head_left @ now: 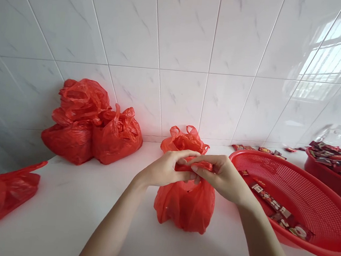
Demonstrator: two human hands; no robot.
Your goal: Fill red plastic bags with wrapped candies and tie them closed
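The person's left grip [166,168] and right grip [225,177] meet over a red plastic bag [184,210] on the white bench [89,217], fingers pinching its gathered top. Behind it stands a partly hidden second bag [181,140]. To the left, more red bags [118,139] are heaped against the tiled wall [181,44]. To the right, a red perforated basket [311,198] holds a few wrapped packets [274,204]; beyond it, a red tub [319,168] brims with others.

Red bags [184,210], red basket [317,202], grey-veined white tiles [186,29]
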